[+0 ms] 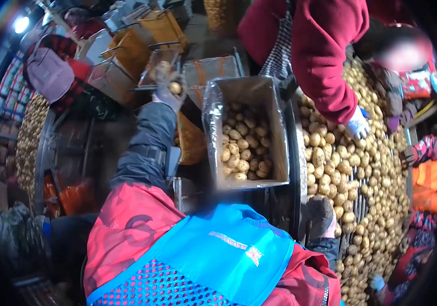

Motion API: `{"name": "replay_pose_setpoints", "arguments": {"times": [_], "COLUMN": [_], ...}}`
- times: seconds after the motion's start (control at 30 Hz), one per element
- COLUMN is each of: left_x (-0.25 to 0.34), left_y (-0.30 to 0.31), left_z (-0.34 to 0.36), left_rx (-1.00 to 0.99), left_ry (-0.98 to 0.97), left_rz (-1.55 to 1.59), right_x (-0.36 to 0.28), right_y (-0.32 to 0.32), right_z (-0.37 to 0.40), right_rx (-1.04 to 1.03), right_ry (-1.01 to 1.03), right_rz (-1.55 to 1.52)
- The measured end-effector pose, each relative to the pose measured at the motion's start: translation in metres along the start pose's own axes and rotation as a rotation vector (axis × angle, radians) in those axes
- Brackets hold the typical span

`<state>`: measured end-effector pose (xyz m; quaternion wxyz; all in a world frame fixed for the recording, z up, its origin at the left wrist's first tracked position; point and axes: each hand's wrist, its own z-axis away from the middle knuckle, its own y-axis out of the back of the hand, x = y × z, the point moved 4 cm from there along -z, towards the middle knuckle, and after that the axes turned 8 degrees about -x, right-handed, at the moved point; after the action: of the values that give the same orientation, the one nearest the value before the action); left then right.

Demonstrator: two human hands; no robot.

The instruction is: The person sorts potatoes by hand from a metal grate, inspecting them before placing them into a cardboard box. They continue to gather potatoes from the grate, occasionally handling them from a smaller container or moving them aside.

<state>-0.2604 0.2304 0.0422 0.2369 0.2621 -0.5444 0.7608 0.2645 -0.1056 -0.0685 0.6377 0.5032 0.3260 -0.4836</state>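
Up over the crates point(126, 51), my left hand point(170, 86) is gripping one potato point(175, 87) in closed fingers. My right hand point(322, 217) is resting by the belt point(360, 204), and I cannot tell its grip. The box point(251, 89) is sitting part filled, with heaps lying on the belt.

Just one cam, worn on the person's head, facing fwd and steeply down, so the wearer's own blue vest point(218, 255) fills 6 o'clock, v. near the lens. The lined box point(249, 92) sits dead centre, close in. The sorting table point(296, 153) runs from 2 to 5 o'clock, and the left hand point(170, 86) w/ a potato point(176, 87) reaches out toward 11; fisheye lens, dark corners.
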Motion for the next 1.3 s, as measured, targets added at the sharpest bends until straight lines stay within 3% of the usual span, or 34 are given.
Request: {"name": "replay_pose_setpoints", "arguments": {"times": [0.03, 0.07, 0.1, 0.13, 0.17, 0.2, 0.23, 0.27, 0.3, 0.4, 0.47, 0.53, 0.57, 0.67, 0.7, 0.73, 0.8, 0.83, 0.87, 0.9, 0.93, 0.97, 1.0, 1.07, 1.13, 1.17, 1.2, 1.27, 1.3], "left_x": [0.002, -0.005, -0.025, -0.044, -0.073, -0.105, -0.137, -0.162, -0.185, -0.246, -0.268, -0.286, -0.293, -0.306, -0.309, -0.315, -0.322, -0.323, -0.324, -0.324, -0.323, -0.323, -0.325, -0.327, -0.329, -0.337, -0.341, -0.334, -0.329], "left_y": [0.023, 0.027, 0.033, 0.013, 0.007, -0.003, -0.022, -0.041, -0.057, -0.092, -0.116, -0.131, -0.139, -0.142, -0.141, -0.137, -0.139, -0.141, -0.144, -0.147, -0.149, -0.152, -0.155, -0.155, -0.158, -0.153, -0.148, -0.146, -0.146], "left_z": [-0.031, -0.045, -0.048, -0.019, -0.006, 0.013, 0.05, 0.088, 0.119, 0.184, 0.217, 0.232, 0.237, 0.247, 0.25, 0.252, 0.261, 0.264, 0.264, 0.262, 0.261, 0.262, 0.262, 0.266, 0.274, 0.274, 0.271, 0.27, 0.268], "left_rx": [-0.056, -0.121, -0.281, -0.455, -0.473, -0.5, -0.532, -0.56, -0.606, -0.751, -0.962, -0.967, -1.052, -1.12, -1.12, -1.031, -0.863, -0.885, -0.904, -0.899, -1.038, -1.176, -1.171, -1.102, -1.093, -1.268, -1.428, -1.238, -1.173], "left_ry": [-0.007, 0.009, 0.05, 0.103, 0.231, 0.357, 0.473, 0.575, 0.687, 0.943, 0.87, 1.16, 1.178, 1.2, 1.202, 1.297, 1.428, 1.406, 1.379, 1.366, 1.281, 1.19, 1.183, 1.269, 1.325, 1.195, 1.048, 1.343, 1.338], "left_rz": [-0.02, -0.034, -0.093, -0.136, -0.169, -0.209, -0.249, -0.296, -0.348, -0.359, -0.536, -0.39, -0.404, -0.536, -0.548, -0.523, -0.558, -0.589, -0.618, -0.617, -0.725, -0.831, -0.826, -0.794, -0.747, -0.747, -0.759, -0.719, -0.643], "right_x": [0.042, -0.014, -0.059, -0.022, -0.009, -0.016, -0.029, -0.019, -0.027, -0.009, 0.022, 0.025, 0.027, -0.015, -0.04, -0.057, -0.04, -0.034, -0.033, -0.018, -0.007, -0.028, -0.008, -0.038, -0.042, -0.034, -0.039, -0.055, -0.061], "right_y": [0.009, 0.001, -0.005, 0.007, 0.02, 0.027, 0.022, 0.032, 0.035, 0.046, 0.057, 0.055, 0.053, 0.029, 0.022, 0.014, -0.009, -0.006, 0.0, 0.007, 0.007, 0.017, 0.015, 0.025, 0.029, 0.014, 0.004, 0.009, 0.008], "right_z": [-0.003, 0.003, 0.027, 0.037, 0.049, 0.061, 0.076, 0.095, 0.115, 0.154, 0.164, 0.162, 0.154, 0.129, 0.116, 0.104, 0.084, 0.077, 0.074, 0.066, 0.06, 0.065, 0.061, 0.059, 0.047, 0.039, 0.032, 0.029, 0.024], "right_rx": [-0.017, 0.034, 0.209, 0.241, 0.201, 0.159, 0.404, 0.526, 0.687, 0.924, 0.917, 0.974, 0.937, 0.787, 0.629, 0.47, 0.398, 0.366, 0.403, 0.411, 0.393, 0.336, 0.409, 0.3, 0.14, 0.191, 0.135, 0.351, 0.341], "right_ry": [-0.003, 0.006, -0.159, -0.164, -0.017, 0.036, -0.173, -0.181, -0.32, -0.348, -0.252, -0.269, -0.247, -0.089, -0.082, -0.074, -0.051, -0.117, -0.099, -0.13, -0.166, -0.01, 0.055, -0.106, -0.029, -0.083, -0.075, 0.065, 0.075], "right_rz": [0.185, 0.259, -0.508, -0.491, -0.192, -0.273, -0.654, -0.535, -0.474, -0.457, -0.331, -0.21, -0.233, 0.226, 0.347, 0.468, 0.575, 0.579, 0.493, -0.051, -0.598, -0.888, -0.705, -1.232, -0.353, -1.035, -1.041, -0.162, -0.272]}}
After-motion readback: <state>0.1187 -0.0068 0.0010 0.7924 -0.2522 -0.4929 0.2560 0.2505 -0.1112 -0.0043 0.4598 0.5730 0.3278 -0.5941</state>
